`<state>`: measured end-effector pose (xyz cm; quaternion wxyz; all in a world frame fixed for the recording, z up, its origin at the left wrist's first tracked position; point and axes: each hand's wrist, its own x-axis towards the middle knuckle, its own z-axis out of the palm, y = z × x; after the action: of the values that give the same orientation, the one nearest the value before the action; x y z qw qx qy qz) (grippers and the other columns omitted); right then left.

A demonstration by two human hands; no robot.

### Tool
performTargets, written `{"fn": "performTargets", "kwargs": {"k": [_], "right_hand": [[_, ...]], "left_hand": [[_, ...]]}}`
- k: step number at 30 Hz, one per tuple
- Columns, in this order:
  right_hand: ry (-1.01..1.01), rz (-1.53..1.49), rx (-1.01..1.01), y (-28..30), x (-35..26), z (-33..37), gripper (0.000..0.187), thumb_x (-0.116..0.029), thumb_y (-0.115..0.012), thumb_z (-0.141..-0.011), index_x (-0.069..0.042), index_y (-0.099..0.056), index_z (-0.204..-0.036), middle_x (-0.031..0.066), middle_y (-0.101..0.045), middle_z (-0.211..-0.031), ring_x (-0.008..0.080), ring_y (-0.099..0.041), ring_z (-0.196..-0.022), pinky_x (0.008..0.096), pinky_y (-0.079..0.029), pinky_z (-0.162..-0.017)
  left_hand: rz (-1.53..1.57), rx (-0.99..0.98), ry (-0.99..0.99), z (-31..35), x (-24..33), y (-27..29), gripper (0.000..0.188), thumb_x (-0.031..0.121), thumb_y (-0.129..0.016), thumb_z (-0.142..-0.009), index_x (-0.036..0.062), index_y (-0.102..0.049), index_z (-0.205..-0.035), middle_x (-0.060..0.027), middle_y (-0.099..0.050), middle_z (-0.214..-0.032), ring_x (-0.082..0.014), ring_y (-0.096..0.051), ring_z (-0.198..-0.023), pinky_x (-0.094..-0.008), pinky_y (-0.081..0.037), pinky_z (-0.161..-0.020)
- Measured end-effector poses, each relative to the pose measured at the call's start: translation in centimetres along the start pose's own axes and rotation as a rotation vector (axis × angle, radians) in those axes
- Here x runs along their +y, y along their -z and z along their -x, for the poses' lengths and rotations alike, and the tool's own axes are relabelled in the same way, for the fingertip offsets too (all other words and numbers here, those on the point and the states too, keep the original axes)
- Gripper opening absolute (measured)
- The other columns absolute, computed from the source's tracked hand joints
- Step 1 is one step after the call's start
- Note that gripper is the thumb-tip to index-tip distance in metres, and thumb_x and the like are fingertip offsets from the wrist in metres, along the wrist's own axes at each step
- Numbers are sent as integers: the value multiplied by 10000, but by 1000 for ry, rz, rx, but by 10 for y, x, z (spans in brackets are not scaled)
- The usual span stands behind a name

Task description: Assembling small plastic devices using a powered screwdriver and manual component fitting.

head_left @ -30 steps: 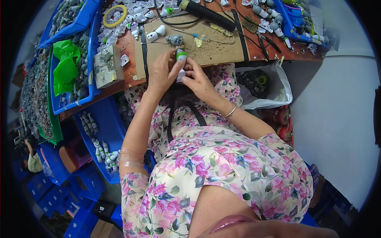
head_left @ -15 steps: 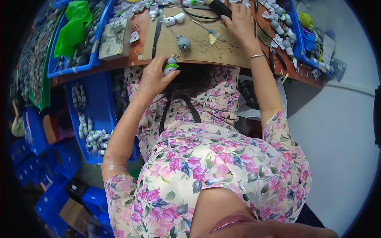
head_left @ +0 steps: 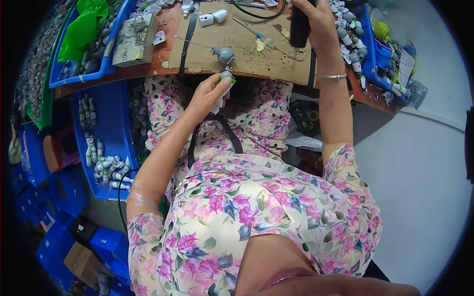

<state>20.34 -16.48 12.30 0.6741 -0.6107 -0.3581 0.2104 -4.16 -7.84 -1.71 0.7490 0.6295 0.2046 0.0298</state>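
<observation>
My left hand [head_left: 206, 96] is closed around a small white-and-grey part with a green band [head_left: 227, 81], held at the near edge of the bench. Just beyond it, a grey rounded piece with thin wires [head_left: 225, 55] lies on the cardboard sheet [head_left: 207, 42]. At the upper right my right hand [head_left: 323, 23] grips a thick black cylindrical tool [head_left: 299, 27], raised over the cardboard; its kind does not show. Between the hands a thin probe-like tool with a blue collar [head_left: 261, 38] rests on the cardboard. Two small white housings [head_left: 213, 18] lie farther back.
A blue tray with a green bag [head_left: 116, 54] and a stained block [head_left: 136, 42] stand left. Grey-and-white parts pile up right beside another blue bin [head_left: 371, 54]. Below the bench at left, a blue tray [head_left: 116, 133] holds several similar parts. A black cable [head_left: 261, 16] loops at the back.
My right hand has lifted the black tool and swung it nearer, so it now points downward. My left hand has moved right with the banded part, toward the wired grey piece.
</observation>
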Motion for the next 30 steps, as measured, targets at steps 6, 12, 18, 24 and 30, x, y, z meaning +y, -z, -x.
{"fn": "performTargets", "kwargs": {"k": [6, 12, 18, 24, 30], "right_hand": [[305, -170, 70, -54, -9, 43, 312, -195, -633, -893, -8, -496, -1103, 69, -570, -777, 141, -577, -621, 275, -498, -569], [713, -377, -36, -85, 26, 54, 449, -248, -619, -910, -6, -407, -1223, 60, -540, -836, 137, -558, -683, 271, -491, -607], [409, -175, 89, -89, 14, 71, 841, -479, -691, -800, 25, -234, -1296, 140, -500, -941, 199, -569, -687, 341, -524, -565], [469, -189, 31, -96, 15, 69, 831, -439, -707, -798, -14, -211, -1314, 129, -491, -929, 204, -564, -676, 341, -526, -560], [445, -76, 46, -97, 11, 67, 798, -523, -643, -819, -48, -231, -1310, 114, -501, -921, 202, -565, -659, 343, -531, -539]], "left_hand": [[199, -39, 75, -1, -10, -11, 327, 369, -505, -955, 46, -490, -1011, -36, -547, -739, -112, -549, -561, -238, -438, -525], [204, -29, 47, -2, -13, -16, 318, 352, -489, -962, 37, -476, -1009, -41, -543, -742, -109, -544, -544, -238, -431, -506], [249, 5, 16, -1, -11, -27, 289, 311, -461, -976, 25, -442, -1015, -31, -503, -706, -103, -503, -504, -245, -421, -486], [324, 42, -26, 0, -17, -36, 270, 296, -468, -973, 29, -434, -1001, -19, -482, -655, -99, -487, -490, -244, -406, -466], [255, 42, -31, -2, -21, -32, 273, 301, -483, -965, 33, -440, -990, -25, -489, -657, -103, -495, -476, -246, -399, -456]]}}
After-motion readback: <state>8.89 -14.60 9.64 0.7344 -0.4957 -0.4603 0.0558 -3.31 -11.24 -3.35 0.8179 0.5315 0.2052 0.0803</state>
